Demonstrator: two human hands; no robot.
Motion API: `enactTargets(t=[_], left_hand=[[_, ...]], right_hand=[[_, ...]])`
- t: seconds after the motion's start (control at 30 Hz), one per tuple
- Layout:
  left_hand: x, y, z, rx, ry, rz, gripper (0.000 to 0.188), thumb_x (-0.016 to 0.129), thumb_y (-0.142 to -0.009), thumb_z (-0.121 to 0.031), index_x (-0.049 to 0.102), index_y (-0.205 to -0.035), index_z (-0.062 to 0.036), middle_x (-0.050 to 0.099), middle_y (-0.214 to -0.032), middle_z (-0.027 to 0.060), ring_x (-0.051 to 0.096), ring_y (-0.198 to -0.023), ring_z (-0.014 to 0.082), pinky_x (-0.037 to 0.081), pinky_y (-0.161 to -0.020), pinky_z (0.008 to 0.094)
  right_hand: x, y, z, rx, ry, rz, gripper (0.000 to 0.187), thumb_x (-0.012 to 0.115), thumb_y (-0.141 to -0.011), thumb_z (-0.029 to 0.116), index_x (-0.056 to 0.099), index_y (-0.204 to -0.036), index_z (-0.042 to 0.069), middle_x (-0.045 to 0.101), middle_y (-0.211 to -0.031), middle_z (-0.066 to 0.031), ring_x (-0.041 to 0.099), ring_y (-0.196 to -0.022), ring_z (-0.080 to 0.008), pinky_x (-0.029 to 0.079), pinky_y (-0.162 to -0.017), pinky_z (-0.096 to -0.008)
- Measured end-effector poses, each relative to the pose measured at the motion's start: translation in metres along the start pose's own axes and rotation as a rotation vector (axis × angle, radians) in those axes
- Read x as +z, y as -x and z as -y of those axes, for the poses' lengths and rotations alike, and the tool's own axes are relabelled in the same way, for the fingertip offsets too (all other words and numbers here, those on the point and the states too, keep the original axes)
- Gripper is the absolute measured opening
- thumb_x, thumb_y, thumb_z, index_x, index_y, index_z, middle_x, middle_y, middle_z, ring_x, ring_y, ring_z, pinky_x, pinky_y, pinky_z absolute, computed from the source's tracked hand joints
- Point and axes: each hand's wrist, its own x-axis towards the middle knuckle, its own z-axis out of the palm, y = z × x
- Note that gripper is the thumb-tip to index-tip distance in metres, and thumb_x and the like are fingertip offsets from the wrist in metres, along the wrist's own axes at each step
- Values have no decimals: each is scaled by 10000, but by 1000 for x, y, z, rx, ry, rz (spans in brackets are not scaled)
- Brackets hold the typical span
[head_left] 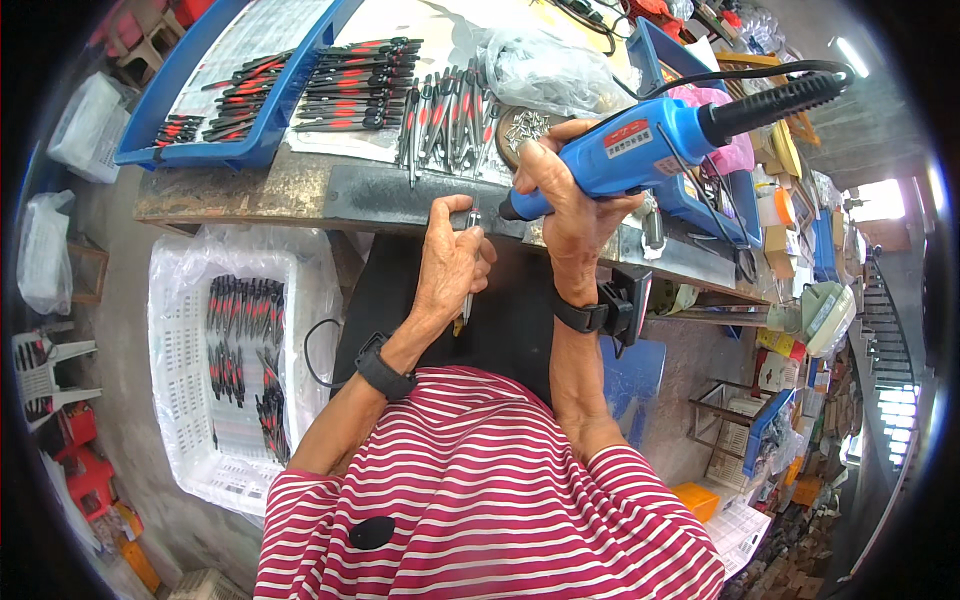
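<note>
My right hand (575, 205) is wrapped round a blue electric screwdriver (625, 150), with a black cord at its back end. Its black nose points left, close to my left hand (450, 260). There, closed fingers grip a slim pen-like tool (468, 300), upright, with a yellowish lower end; the fingers hide much of it. Beyond my hands, several slim grey-and-black tools (440, 115) lie in a row on the bench. Stacked behind them are black-and-red ones (355, 85). A round dish of small metal screws (527, 126) sits beside the screwdriver.
The worn bench edge (270, 195) runs across in front of me. A blue tray (215, 155) holds more black-and-red tools. Down left stands a white, plastic-lined crate (185, 400) of similar tools. Clear plastic bags (545, 70) and another blue tray (735, 225) lie at the right.
</note>
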Motion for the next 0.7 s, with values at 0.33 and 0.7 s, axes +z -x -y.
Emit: enactTargets(t=[0.33, 0.7], left_hand=[[2, 0, 0, -5, -66, -53, 292, 428, -866, -87, 292, -1124, -68, 483, -645, 61, 374, -445, 61, 289, -362, 200], [2, -3, 3, -17, 19, -70, 295, 492, -889, -88, 309, -1120, -79, 511, -623, 77, 370, -413, 50, 269, -341, 181]], right_hand=[[6, -3, 7, -4, -111, 15, 170, 716, -701, -6, 581, -801, -35, 592, -646, -48, 582, -527, -106, 471, -481, -223], [10, -4, -1, -21, -135, 44, 179, 719, -699, -2, 586, -817, -18, 595, -638, -43, 582, -523, -103, 473, -483, -220]])
